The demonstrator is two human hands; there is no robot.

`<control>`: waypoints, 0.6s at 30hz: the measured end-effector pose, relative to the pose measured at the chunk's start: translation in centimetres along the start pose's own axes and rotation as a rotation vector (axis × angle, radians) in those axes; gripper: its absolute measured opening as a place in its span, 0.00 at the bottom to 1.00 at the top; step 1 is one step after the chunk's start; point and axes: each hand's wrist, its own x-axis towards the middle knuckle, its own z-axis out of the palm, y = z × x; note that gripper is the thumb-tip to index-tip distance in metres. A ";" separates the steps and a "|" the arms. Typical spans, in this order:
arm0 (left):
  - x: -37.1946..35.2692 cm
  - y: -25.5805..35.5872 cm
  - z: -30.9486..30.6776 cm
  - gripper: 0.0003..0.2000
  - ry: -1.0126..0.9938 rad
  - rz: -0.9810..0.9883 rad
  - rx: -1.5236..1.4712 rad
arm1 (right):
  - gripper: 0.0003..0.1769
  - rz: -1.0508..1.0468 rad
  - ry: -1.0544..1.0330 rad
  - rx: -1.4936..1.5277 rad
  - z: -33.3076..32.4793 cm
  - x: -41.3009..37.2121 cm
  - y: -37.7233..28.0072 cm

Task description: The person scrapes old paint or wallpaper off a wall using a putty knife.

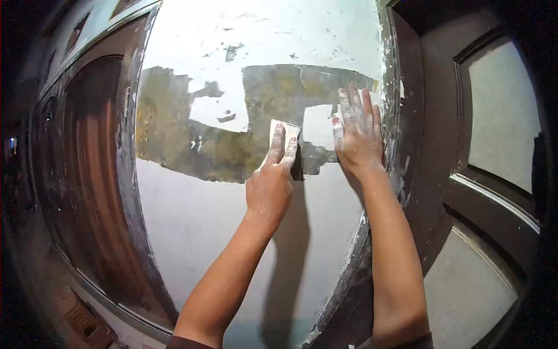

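My left hand (pixel 270 189) is closed around a small flat whitish piece (pixel 279 127), two fingers laid along its face. Its kind I cannot tell. The piece lies against the wall (pixel 261 215), over a dark bare band (pixel 218 154) where patches of white coating (pixel 218 113) stand out. To the right, my right hand (pixel 359 136) rests flat on the wall with fingers stretched upward, beside another white patch (pixel 318 125) near the wall's right edge. White powder covers the fingers of both hands.
A dark wooden door with pale panels (pixel 500 110) stands at the right. On the left is a brown wooden door (pixel 90 145) with a white-smeared frame (pixel 129 174). A brown object (pixel 87 320) sits low at the left. My left arm casts a shadow (pixel 288 262) down the wall.
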 end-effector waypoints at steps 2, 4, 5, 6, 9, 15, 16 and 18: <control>-0.6 -0.4 -0.6 0.34 -0.074 -0.017 0.070 | 0.35 0.023 -0.011 -0.055 0.2 -0.1 -0.2; -1.2 -1.4 -0.8 0.35 -0.074 -0.012 0.073 | 0.35 0.029 -0.026 -0.032 0.0 -0.1 -0.3; -1.7 -2.2 -0.7 0.36 -0.053 -0.010 0.060 | 0.35 0.032 -0.034 -0.061 0.1 -0.1 -0.3; -2.2 -2.6 -0.9 0.36 -0.034 -0.006 0.045 | 0.35 0.037 -0.044 -0.091 0.2 -0.2 -0.3; -3.6 -4.0 -1.6 0.38 0.012 -0.061 0.011 | 0.35 0.035 -0.022 -0.100 0.4 -0.3 -0.4; -3.7 -5.3 -1.5 0.38 0.043 -0.059 0.013 | 0.35 0.037 -0.034 -0.083 0.0 -0.3 -0.5; -3.6 -5.3 -1.7 0.38 0.066 -0.060 0.029 | 0.35 0.028 -0.027 -0.102 0.2 -0.3 -0.3; -3.2 -5.8 -1.8 0.37 0.095 -0.110 0.049 | 0.34 0.026 -0.009 -0.080 0.2 -0.3 -0.3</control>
